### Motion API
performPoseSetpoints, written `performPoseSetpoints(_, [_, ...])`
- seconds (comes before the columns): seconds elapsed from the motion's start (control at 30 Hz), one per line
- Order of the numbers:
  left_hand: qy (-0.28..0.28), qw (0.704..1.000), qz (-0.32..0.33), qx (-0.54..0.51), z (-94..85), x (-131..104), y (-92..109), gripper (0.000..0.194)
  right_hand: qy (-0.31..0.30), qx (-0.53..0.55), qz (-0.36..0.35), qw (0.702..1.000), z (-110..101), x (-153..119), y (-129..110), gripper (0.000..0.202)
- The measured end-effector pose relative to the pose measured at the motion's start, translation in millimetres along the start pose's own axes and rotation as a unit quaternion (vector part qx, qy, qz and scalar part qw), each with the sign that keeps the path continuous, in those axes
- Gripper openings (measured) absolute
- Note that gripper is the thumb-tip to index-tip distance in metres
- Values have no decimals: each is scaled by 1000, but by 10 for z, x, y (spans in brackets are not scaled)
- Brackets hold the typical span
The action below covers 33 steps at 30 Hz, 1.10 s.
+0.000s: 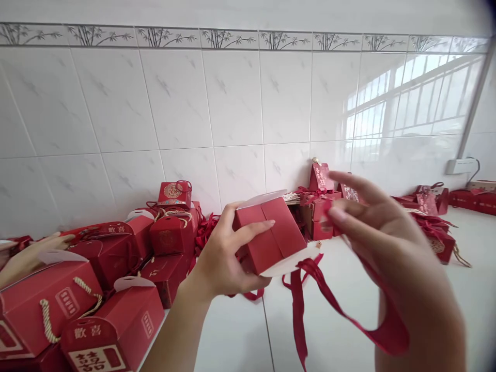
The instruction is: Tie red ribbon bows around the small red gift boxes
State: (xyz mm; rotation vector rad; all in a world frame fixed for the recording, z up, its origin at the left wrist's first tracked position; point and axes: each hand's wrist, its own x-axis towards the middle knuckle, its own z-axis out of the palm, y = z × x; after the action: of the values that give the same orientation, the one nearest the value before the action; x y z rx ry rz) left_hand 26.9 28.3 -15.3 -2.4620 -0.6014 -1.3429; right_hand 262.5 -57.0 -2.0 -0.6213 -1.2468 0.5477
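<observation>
My left hand (227, 253) grips a small red gift box (276, 227) in the middle of the view, index finger stretched along its face. Pale rounded flaps stick out at the top and bottom of the box. A dark red ribbon (297, 315) hangs from its lower end, and a length of it loops across to the right. My right hand (382, 232), partly blurred, is raised beside the box with thumb and a finger pinching the ribbon. Its index finger points out to the left.
Many red gift boxes (127, 318) with rope handles are stacked at the left, where another person's hand (42, 253) reaches in. More boxes (320, 209) stand by the tiled wall (236, 103). Further ones (439, 243) lie at the right on the white tabletop (341, 289).
</observation>
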Motion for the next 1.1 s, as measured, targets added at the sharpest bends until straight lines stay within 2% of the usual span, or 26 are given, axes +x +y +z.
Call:
performPoseSetpoints(0.07, [-15,1000,11,-11,26,12,55,71,-35,13,42,998,83,54,36,48])
performPoseSetpoints(0.17, [-35,998,33,-36,62,26,115,78,-121,33,96,987,174,167,146,52])
performPoseSetpoints(0.23, [-39,997,48,-48,83,34,142,80,-140,44,114,983,197,209,190,52])
performPoseSetpoints(0.4, [-54,995,65,-60,122,48,178,78,-124,50,133,982,230,193,196,47])
performPoseSetpoints(0.6, [-61,995,64,-50,145,44,198,74,-129,60,112,983,224,220,256,47])
performPoseSetpoints(0.87, [-71,994,75,-26,219,36,203,71,-118,31,120,985,217,212,255,33])
performPoseSetpoints(1.1, [-80,994,68,-3,250,40,173,66,-120,4,161,980,233,235,271,45])
